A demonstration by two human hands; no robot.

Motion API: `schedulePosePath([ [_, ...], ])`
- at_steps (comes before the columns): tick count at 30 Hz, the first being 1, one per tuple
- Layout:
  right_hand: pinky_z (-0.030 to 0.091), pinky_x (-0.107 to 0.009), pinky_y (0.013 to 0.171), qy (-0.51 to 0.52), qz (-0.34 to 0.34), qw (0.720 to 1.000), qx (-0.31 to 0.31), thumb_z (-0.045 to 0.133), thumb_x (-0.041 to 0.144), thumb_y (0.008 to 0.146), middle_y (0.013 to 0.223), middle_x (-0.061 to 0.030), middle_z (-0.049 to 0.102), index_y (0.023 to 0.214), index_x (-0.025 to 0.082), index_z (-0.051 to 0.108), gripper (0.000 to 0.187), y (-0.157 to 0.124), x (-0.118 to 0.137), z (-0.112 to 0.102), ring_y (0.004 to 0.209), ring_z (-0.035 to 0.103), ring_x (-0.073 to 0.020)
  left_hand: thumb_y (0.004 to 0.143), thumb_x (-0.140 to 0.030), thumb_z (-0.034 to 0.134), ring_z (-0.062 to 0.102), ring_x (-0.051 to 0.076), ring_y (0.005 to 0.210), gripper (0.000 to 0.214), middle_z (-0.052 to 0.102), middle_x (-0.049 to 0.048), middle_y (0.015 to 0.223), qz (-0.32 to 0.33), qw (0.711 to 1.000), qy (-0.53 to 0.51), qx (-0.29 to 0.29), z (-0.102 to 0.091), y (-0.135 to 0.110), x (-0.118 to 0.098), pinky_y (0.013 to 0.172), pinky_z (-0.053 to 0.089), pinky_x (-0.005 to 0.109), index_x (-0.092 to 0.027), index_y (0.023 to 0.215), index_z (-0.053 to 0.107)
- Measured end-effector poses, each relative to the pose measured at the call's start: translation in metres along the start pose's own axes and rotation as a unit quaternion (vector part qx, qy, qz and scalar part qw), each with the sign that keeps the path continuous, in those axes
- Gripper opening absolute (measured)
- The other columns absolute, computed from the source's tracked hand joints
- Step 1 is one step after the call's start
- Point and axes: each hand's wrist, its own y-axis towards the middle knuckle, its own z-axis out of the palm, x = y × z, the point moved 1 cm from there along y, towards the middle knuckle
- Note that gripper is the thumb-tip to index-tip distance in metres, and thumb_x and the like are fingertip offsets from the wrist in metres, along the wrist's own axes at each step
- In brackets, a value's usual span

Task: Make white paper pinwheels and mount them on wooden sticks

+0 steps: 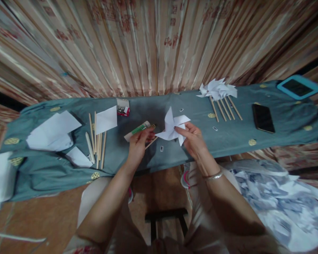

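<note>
My right hand (193, 140) pinches a white paper pinwheel (172, 127) by its lower right blade, holding it just above the teal cloth of the table (228, 137). My left hand (137, 144) is closed round a thin wooden stick (151, 142) whose tip points up at the back of the pinwheel. Just behind my left hand lies a green glue tube (137, 129) on a paper slip.
Several finished pinwheels on sticks (219, 92) lie at the back right, with a black phone (263, 118) and a blue-cased tablet (298, 86) beyond. At left are loose sticks (98, 141), white paper sheets (54, 130) and a small red-white box (123, 108).
</note>
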Motion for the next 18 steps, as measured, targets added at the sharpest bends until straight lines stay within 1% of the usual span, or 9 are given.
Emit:
schedulePosePath([
  [2, 0.058, -0.035, 0.079, -0.001, -0.008, 1.0, -0.006, 0.09, 0.028, 0.053, 0.08, -0.0004, 0.078, 0.082, 0.021, 0.071, 0.036, -0.001, 0.007, -0.007, 0.073, 0.072, -0.019, 0.086, -0.036, 0.057, 0.069, 0.023, 0.089, 0.029, 0.076, 0.0106, 0.096, 0.061, 0.99, 0.123, 0.033, 0.002, 0.0, 0.005, 0.082, 0.055, 0.034, -0.015, 0.096, 0.075],
  [4, 0.058, -0.035, 0.079, -0.008, -0.012, 1.0, 0.0, 0.09, 0.029, 0.053, 0.081, -0.0011, 0.079, 0.083, 0.021, 0.071, 0.036, -0.004, 0.012, -0.012, 0.075, 0.073, -0.0197, 0.084, -0.021, 0.057, 0.065, 0.025, 0.104, 0.025, 0.073, 0.0114, 0.11, 0.139, 0.955, 0.252, 0.069, 0.006, 0.001, 0.01, 0.096, 0.052, 0.039, -0.015, 0.102, 0.074],
  [6, 0.059, -0.035, 0.077, -0.015, -0.011, 1.0, 0.011, 0.09, 0.03, 0.053, 0.082, -0.0011, 0.079, 0.084, 0.021, 0.072, 0.037, -0.007, 0.016, -0.014, 0.074, 0.073, -0.02, 0.082, -0.013, 0.055, 0.06, 0.027, 0.115, 0.033, 0.069, 0.0128, 0.121, 0.193, 0.915, 0.342, 0.094, 0.011, 0.003, 0.013, 0.105, 0.046, 0.044, -0.015, 0.111, 0.071],
  [8, 0.06, -0.036, 0.074, -0.02, -0.004, 1.0, 0.024, 0.091, 0.031, 0.051, 0.08, -0.0002, 0.079, 0.083, 0.022, 0.072, 0.038, -0.012, 0.018, -0.013, 0.07, 0.072, -0.0196, 0.083, -0.009, 0.053, 0.057, 0.028, 0.12, 0.038, 0.066, 0.0141, 0.126, 0.215, 0.887, 0.393, 0.111, 0.016, 0.007, 0.016, 0.108, 0.043, 0.047, -0.013, 0.118, 0.068],
  [10, 0.061, -0.035, 0.071, -0.022, 0.007, 0.999, 0.035, 0.092, 0.031, 0.05, 0.077, 0.0012, 0.078, 0.081, 0.023, 0.073, 0.037, -0.016, 0.017, -0.012, 0.065, 0.071, -0.0181, 0.085, -0.009, 0.052, 0.058, 0.029, 0.118, 0.037, 0.066, 0.0158, 0.125, 0.22, 0.873, 0.417, 0.123, 0.02, 0.011, 0.019, 0.107, 0.044, 0.047, -0.011, 0.119, 0.066],
  [12, 0.06, -0.033, 0.069, -0.029, 0.015, 0.998, 0.047, 0.092, 0.032, 0.05, 0.074, 0.0021, 0.077, 0.079, 0.023, 0.074, 0.035, -0.019, 0.015, -0.011, 0.063, 0.07, -0.0166, 0.087, -0.01, 0.051, 0.06, 0.029, 0.114, 0.033, 0.066, 0.0171, 0.121, 0.219, 0.871, 0.419, 0.131, 0.021, 0.014, 0.021, 0.104, 0.046, 0.046, -0.011, 0.116, 0.067],
  [14, 0.059, -0.033, 0.07, -0.043, 0.019, 0.997, 0.058, 0.092, 0.034, 0.05, 0.071, 0.0026, 0.077, 0.077, 0.023, 0.074, 0.034, -0.022, 0.012, -0.01, 0.063, 0.069, -0.016, 0.086, -0.012, 0.052, 0.062, 0.029, 0.11, 0.031, 0.067, 0.017, 0.118, 0.213, 0.879, 0.406, 0.133, 0.021, 0.015, 0.022, 0.1, 0.048, 0.044, -0.012, 0.112, 0.069],
  [16, 0.058, -0.033, 0.069, -0.061, 0.024, 0.996, 0.068, 0.093, 0.035, 0.049, 0.07, 0.0021, 0.076, 0.074, 0.023, 0.074, 0.033, -0.026, 0.009, -0.01, 0.063, 0.068, -0.0163, 0.085, -0.015, 0.054, 0.064, 0.029, 0.105, 0.029, 0.07, 0.0153, 0.111, 0.198, 0.894, 0.381, 0.128, 0.018, 0.014, 0.02, 0.095, 0.05, 0.042, -0.013, 0.108, 0.072],
  [18, 0.057, -0.032, 0.066, -0.079, 0.03, 0.993, 0.083, 0.092, 0.037, 0.05, 0.07, 0.0011, 0.075, 0.071, 0.022, 0.073, 0.032, -0.032, 0.007, -0.011, 0.063, 0.067, -0.0162, 0.085, -0.02, 0.057, 0.066, 0.029, 0.099, 0.028, 0.072, 0.0137, 0.102, 0.17, 0.918, 0.338, 0.118, 0.013, 0.008, 0.017, 0.09, 0.051, 0.04, -0.014, 0.106, 0.074],
])
